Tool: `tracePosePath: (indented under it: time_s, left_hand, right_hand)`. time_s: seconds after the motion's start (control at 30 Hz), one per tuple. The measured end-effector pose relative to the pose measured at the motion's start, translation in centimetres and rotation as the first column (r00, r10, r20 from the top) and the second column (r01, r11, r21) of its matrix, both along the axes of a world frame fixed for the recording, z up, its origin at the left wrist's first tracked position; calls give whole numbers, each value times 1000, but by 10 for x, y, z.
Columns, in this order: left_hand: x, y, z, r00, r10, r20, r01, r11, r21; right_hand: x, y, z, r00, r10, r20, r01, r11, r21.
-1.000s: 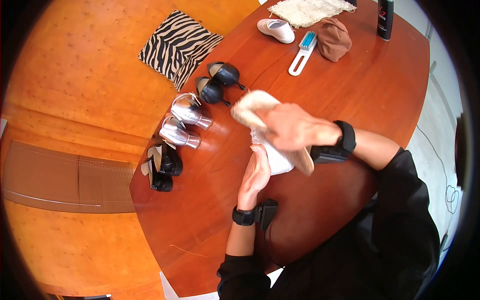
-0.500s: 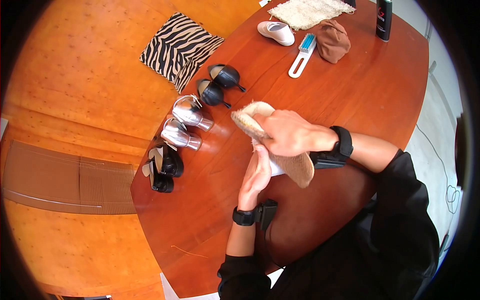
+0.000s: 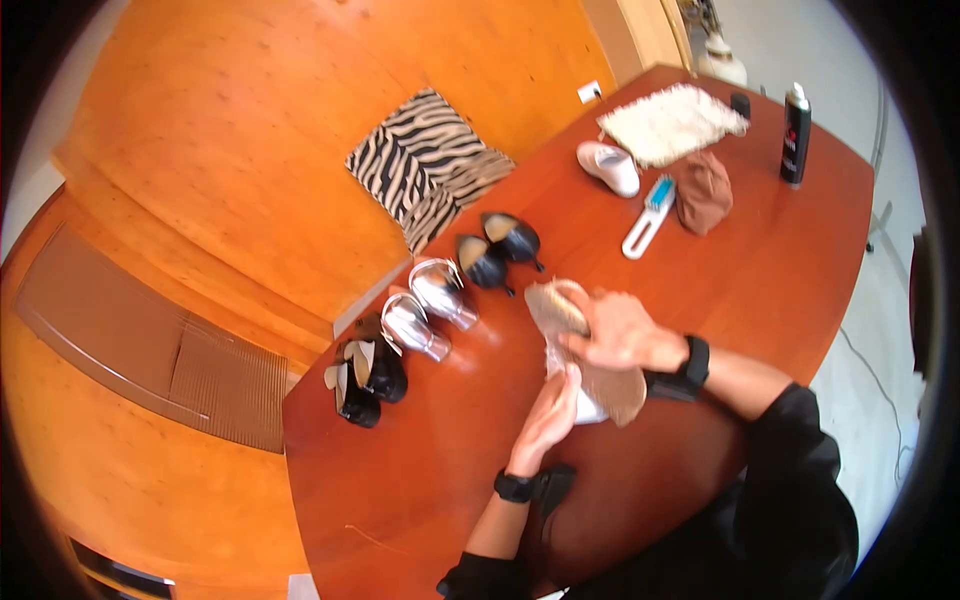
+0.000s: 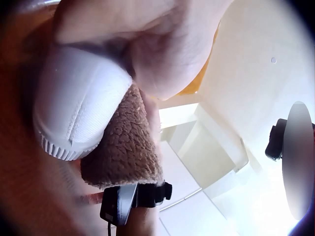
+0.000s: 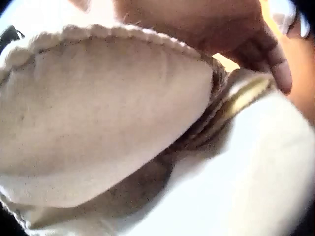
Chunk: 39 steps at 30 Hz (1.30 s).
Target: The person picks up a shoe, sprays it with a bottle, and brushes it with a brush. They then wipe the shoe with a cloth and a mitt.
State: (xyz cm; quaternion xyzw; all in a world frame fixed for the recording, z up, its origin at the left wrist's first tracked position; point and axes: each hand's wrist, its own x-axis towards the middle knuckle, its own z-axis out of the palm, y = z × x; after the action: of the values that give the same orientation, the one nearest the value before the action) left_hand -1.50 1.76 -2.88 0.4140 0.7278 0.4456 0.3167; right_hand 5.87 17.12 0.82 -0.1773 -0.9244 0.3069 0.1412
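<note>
In the head view my left hand [image 3: 548,420] holds a white shoe [image 3: 590,408] from below, over the near part of the table. The left wrist view shows one rounded end of that shoe [image 4: 74,98], with a ribbed sole edge. My right hand [image 3: 628,335] grips a fuzzy fleece pad [image 3: 612,395] folded against the shoe and covering much of it. Brown pile shows on the pad [image 4: 130,142] in the left wrist view. Its cream cloth side [image 5: 98,113], with a stitched edge, fills much of the right wrist view.
Beyond the hands lie another white shoe [image 3: 610,168], a blue-bristled brush [image 3: 650,215], a brown cloth [image 3: 705,195], a cream shaggy mat [image 3: 672,122] and a black spray can [image 3: 795,135]. Black heels [image 3: 512,240], silver shoes [image 3: 437,288] and black shoes [image 3: 380,372] line the left edge.
The head view has shifted, so the table and hands appear lower and further right. My right hand still grips the pad against the shoe, with the pad's folded end lying differently.
</note>
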Motion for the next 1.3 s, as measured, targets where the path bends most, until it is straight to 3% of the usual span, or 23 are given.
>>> tracePosePath:
  time_s: [0.13,0.27,0.37,0.43,0.47,0.53,0.67,0.73,0.8,0.87,0.97,1.13,1.2,1.27,1.3]
  left_hand:
    - [-1,-2,-2,998,-66,-16,67,997,50]
    - [1,-2,0,998,-33,-46,38,993,113]
    - [2,-2,4,1000,-5,-5,6,996,84]
    - [-1,-1,2,998,-39,53,38,999,18]
    - [-5,-1,-4,998,-36,54,33,999,43]
    - [-14,2,-13,992,-110,63,118,983,-139]
    - [-15,-2,-20,998,-52,31,50,998,47]
    - [-23,-1,-29,960,41,277,-63,996,70]
    - [-27,0,-29,937,19,349,-51,995,85]
    - [-31,1,-25,837,-90,540,-55,968,246]
    - [-46,-2,-28,763,-80,641,-59,979,193]
    - [-50,-4,-26,687,-71,723,-109,974,199]
    - [-49,-4,-28,657,-69,750,-104,978,180]
    - [-48,0,-37,759,-27,651,-109,980,168]
    - [-46,0,-39,763,33,646,-165,976,145]
  right_hand:
    - [12,-17,19,996,88,25,-89,995,35]
    - [14,-21,22,991,110,71,-112,993,25]
    - [7,-15,6,998,62,26,-66,986,156]
    - [1,-6,-10,956,-3,-294,152,861,486]
    - [0,-3,-12,956,9,-292,147,849,507]
    - [-1,2,-14,936,145,-321,-42,951,306]
    - [-3,0,-24,911,351,-216,-205,841,501]
    - [-2,1,-20,912,363,-193,-205,808,552]
    - [6,-1,-7,929,363,-69,-291,833,471]
    - [18,-8,4,918,396,-17,-345,818,461]
    - [30,-21,10,865,495,81,-474,753,456]
    - [17,-40,-3,916,400,-44,-329,808,489]
    - [8,-32,-13,953,276,-128,-167,826,539]
    - [6,-24,-18,961,257,-105,-148,793,591]
    - [7,-25,-17,964,250,-89,-154,799,581]
